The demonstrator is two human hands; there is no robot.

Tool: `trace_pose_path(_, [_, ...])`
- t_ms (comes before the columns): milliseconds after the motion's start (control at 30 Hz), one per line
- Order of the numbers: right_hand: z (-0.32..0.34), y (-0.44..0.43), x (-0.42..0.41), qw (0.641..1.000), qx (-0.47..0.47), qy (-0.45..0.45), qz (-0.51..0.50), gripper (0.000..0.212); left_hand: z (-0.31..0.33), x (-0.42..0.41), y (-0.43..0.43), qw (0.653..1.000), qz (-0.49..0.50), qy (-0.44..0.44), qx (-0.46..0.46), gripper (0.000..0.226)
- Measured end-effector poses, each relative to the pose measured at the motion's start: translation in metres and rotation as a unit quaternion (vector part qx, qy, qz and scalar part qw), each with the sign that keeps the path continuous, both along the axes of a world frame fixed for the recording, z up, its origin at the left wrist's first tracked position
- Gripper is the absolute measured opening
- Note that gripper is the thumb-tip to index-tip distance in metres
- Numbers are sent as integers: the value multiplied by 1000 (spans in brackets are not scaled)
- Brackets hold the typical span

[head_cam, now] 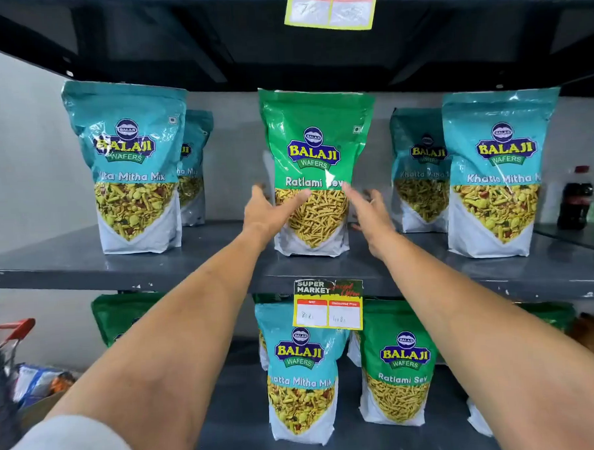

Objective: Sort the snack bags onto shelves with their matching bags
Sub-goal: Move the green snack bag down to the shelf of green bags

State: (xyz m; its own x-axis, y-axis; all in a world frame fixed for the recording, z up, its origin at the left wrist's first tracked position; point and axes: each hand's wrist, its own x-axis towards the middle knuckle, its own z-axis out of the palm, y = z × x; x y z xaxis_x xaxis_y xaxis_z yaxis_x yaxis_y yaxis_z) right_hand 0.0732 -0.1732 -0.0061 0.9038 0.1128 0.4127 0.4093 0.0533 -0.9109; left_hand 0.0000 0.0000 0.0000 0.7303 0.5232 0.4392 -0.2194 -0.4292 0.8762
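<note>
A green Ratlami Sev bag (pixel 314 145) stands upright in the middle of the upper shelf (pixel 69 265). My left hand (pixel 266 214) touches its lower left side, thumb across the front. My right hand (pixel 370 211) is at its lower right side with fingers spread. Teal Khatta Mitha Mix bags stand on the same shelf at the left (pixel 129 164) and right (pixel 501 171), each with another behind. On the lower shelf a teal Khatta Mitha Mix bag (pixel 300 371) stands beside a green Ratlami Sev bag (pixel 399 366), with more green bags behind.
A yellow price tag (pixel 328 306) hangs from the upper shelf's front edge, and another tag (pixel 330 7) hangs from the shelf above. A dark cola bottle (pixel 575 199) stands at the far right. A red-handled trolley (pixel 14 334) holding packets sits at the lower left.
</note>
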Motion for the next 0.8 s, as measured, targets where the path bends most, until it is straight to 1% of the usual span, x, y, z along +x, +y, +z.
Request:
trace_pose_path(67, [-5, 2, 1, 998, -16, -2, 61, 69, -2, -1, -2, 999, -34, 16, 16, 84])
trace_pose_path(100, [-8, 2, 1, 997, -33, -15, 67, 61, -5, -1, -1, 999, -40, 15, 27, 69])
trace_pose_path(133, [-10, 2, 2, 997, -39, -26, 65, 54, -8, 2, 0, 999, -37, 5, 36, 60])
trace_pose_path(167, [-10, 3, 2, 997, -36, -40, 62, 49, -8, 2, 0, 999, -39, -9, 35, 56])
trace_pose_path(333, [-1, 2, -16, 996, -24, -66, 58, 39, -5, -14, 2, 999, -25, -33, 29, 54])
trace_pose_path(467, [8, -3, -45, 994, -6, -85, 61, 35, 1, -45, -1, 998, -17, -61, 24, 60])
trace_pose_path(600, [11, -5, -86, 992, 7, -110, 66, 33, 2, -90, -5, 996, -4, -85, 16, 52])
trace_pose_path(700, [1, -4, -121, 991, 14, -117, 71, 25, -9, -127, -5, 993, 2, -113, 16, 48])
trace_pose_path(800, [-19, -1, -154, 990, 15, -111, 80, 25, -26, -166, -4, 994, 14, -104, 29, 44])
